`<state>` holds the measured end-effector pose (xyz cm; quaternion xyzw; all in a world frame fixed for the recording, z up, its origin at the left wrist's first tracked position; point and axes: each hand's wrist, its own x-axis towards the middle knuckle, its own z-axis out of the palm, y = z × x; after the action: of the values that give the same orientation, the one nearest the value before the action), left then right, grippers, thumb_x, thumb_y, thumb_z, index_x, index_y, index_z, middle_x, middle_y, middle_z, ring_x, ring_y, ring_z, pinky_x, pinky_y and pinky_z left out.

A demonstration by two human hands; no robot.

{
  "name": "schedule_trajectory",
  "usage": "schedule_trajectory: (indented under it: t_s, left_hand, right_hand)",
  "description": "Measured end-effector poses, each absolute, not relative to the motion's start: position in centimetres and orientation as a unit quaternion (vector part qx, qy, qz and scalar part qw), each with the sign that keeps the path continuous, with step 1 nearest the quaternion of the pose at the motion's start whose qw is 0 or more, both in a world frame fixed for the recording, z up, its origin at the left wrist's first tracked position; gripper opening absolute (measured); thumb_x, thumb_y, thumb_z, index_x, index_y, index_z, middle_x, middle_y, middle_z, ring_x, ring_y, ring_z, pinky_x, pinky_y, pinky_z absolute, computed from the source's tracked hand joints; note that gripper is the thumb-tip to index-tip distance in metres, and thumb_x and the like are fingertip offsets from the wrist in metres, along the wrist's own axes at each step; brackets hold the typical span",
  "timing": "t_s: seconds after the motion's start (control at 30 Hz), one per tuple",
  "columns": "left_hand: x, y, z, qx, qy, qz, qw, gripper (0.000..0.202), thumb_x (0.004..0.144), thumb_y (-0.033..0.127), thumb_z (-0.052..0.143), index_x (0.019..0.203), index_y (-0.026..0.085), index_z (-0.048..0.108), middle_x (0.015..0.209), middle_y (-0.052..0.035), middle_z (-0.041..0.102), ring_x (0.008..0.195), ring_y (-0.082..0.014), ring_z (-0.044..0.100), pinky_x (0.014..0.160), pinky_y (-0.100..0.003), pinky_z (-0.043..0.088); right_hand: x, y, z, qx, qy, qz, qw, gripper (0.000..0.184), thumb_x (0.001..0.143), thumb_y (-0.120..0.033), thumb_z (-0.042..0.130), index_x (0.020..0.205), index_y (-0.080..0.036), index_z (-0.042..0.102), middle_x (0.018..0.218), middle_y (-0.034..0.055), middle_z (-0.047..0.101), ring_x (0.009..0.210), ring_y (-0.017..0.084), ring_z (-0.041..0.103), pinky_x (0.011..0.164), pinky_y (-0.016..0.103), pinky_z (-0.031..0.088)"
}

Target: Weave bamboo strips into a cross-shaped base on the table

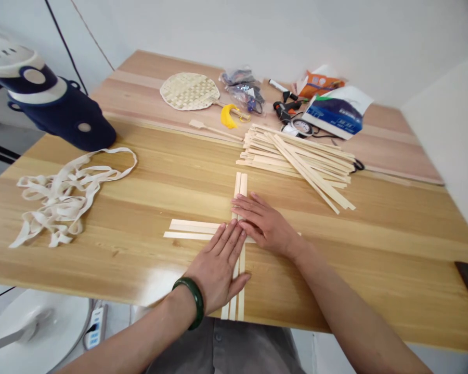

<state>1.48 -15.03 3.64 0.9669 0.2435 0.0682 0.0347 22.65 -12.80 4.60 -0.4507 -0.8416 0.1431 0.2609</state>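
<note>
Flat pale wooden strips lie crossed on the table, several running away from me (pixel 241 296) and others lying crosswise (pixel 189 236). My left hand (pixel 218 265), with a dark green bangle at the wrist, rests flat over the crossing, fingers stretched out and thumb apart. Just right of it, my right hand (pixel 269 226) lies across the lengthwise strips with its fingers extended. The fingertips of both hands meet near the crossing, which they hide. Beyond my right hand is a pile of similar strips (pixel 296 156).
A tangled white fabric ribbon (pixel 78 192) and a dark blue cylindrical bag (pixel 74 114) are at left. At the back are a woven fan (pixel 189 91), yellow tassel (pixel 228 117), plastic bags (pixel 244 85), glue gun (pixel 284 110) and blue box (pixel 335 117). Black scissors handles (pixel 358 165) poke out beside the pile.
</note>
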Motion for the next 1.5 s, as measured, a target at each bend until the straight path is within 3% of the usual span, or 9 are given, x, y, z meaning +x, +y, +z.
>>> schedule_trajectory:
  t_s: [0.17, 0.23, 0.33, 0.5, 0.73, 1.03, 1.33, 1.43, 1.5]
  left_hand:
    - [1.5, -15.1, 3.2, 0.962, 0.244, 0.125, 0.004, 0.083, 0.092, 0.05, 0.047, 0.152, -0.001, 0.022, 0.155, -0.0259, 0.032, 0.147, -0.0352, 0.028, 0.122, -0.046, 0.01]
    - [1.5, -15.1, 3.0, 0.96, 0.241, 0.14, -0.005, 0.085, 0.091, 0.051, 0.048, 0.153, 0.0, 0.02, 0.155, -0.025, 0.033, 0.147, -0.0345, 0.028, 0.122, -0.045, 0.01]
    - [1.5, -15.1, 2.9, 0.96, 0.239, 0.147, -0.01, 0.084, 0.091, 0.05, 0.047, 0.153, 0.001, 0.019, 0.155, -0.0238, 0.033, 0.148, -0.0334, 0.028, 0.122, -0.045, 0.01]
    - [1.5, -15.1, 2.9, 0.961, 0.24, 0.136, 0.005, 0.078, 0.094, 0.051, 0.044, 0.15, -0.001, 0.027, 0.155, -0.0258, 0.032, 0.148, -0.034, 0.026, 0.122, -0.045, 0.011]
    - [1.5, -15.2, 3.3, 0.962, 0.251, 0.097, 0.041, 0.077, 0.095, 0.052, 0.044, 0.149, -0.001, 0.031, 0.157, -0.0244, 0.027, 0.149, -0.0338, 0.023, 0.122, -0.046, 0.016]
    - [1.2, -14.3, 4.5, 0.946, 0.258, 0.109, 0.165, 0.073, 0.095, 0.046, 0.049, 0.152, 0.006, 0.025, 0.16, -0.0183, 0.027, 0.15, -0.027, 0.022, 0.122, -0.046, 0.026]
    - [1.1, -14.3, 4.2, 0.932, 0.253, 0.174, 0.192, 0.06, 0.097, 0.036, 0.049, 0.148, 0.007, 0.033, 0.157, -0.0208, 0.033, 0.15, -0.028, 0.024, 0.121, -0.051, 0.031]
    - [0.9, -14.5, 4.8, 0.92, 0.238, 0.234, 0.205, 0.053, 0.097, 0.03, 0.051, 0.145, 0.011, 0.038, 0.153, -0.0194, 0.04, 0.147, -0.0274, 0.031, 0.119, -0.05, 0.035]
    - [0.6, -14.6, 5.8, 0.892, 0.254, 0.295, 0.229, 0.041, 0.097, 0.024, 0.052, 0.137, 0.016, 0.049, 0.145, -0.0157, 0.052, 0.139, -0.0258, 0.045, 0.115, -0.047, 0.042]
  right_hand:
    - [27.1, -13.6, 5.5, -0.643, -0.692, -0.058, 0.322, 0.029, 0.096, -0.022, 0.048, 0.12, -0.022, 0.065, 0.117, 0.0094, 0.07, 0.113, 0.024, 0.061, 0.101, 0.047, 0.05]
    - [29.9, -14.1, 5.1, -0.73, -0.599, -0.146, 0.294, 0.025, 0.094, -0.026, 0.05, 0.111, -0.02, 0.068, 0.108, 0.0119, 0.069, 0.105, 0.027, 0.06, 0.092, 0.048, 0.052]
    - [32.9, -14.5, 4.1, -0.779, -0.547, -0.187, 0.243, 0.022, 0.092, -0.03, 0.053, 0.103, -0.018, 0.068, 0.105, 0.0141, 0.066, 0.101, 0.03, 0.055, 0.08, 0.045, 0.052]
    - [34.1, -14.2, 3.1, -0.781, -0.548, -0.174, 0.245, 0.021, 0.09, -0.027, 0.051, 0.08, -0.02, 0.068, 0.089, 0.0104, 0.067, 0.088, 0.026, 0.055, 0.066, 0.036, 0.047]
    - [31.3, -17.2, 6.1, -0.716, -0.623, -0.109, 0.296, 0.028, 0.097, -0.025, 0.046, 0.113, -0.021, 0.068, 0.096, 0.0058, 0.072, 0.083, 0.02, 0.064, 0.074, 0.032, 0.05]
    - [28.7, -21.9, 6.9, -0.669, -0.688, 0.026, 0.28, 0.02, 0.097, -0.031, 0.054, 0.101, -0.024, 0.072, 0.083, 0.0028, 0.072, 0.077, 0.019, 0.063, 0.068, 0.032, 0.049]
    - [30.0, -23.0, 6.6, -0.665, -0.679, 0.05, 0.307, 0.015, 0.095, -0.029, 0.058, 0.101, -0.025, 0.071, 0.085, 0.0026, 0.072, 0.077, 0.018, 0.062, 0.067, 0.033, 0.05]
    - [30.2, -23.3, 6.5, -0.668, -0.671, 0.048, 0.318, 0.015, 0.094, -0.029, 0.059, 0.101, -0.026, 0.071, 0.085, 0.0024, 0.073, 0.077, 0.018, 0.063, 0.066, 0.033, 0.051]
    - [30.3, -23.5, 6.5, -0.67, -0.665, 0.051, 0.326, 0.014, 0.094, -0.03, 0.059, 0.101, -0.027, 0.071, 0.086, 0.0024, 0.073, 0.076, 0.019, 0.063, 0.065, 0.033, 0.051]
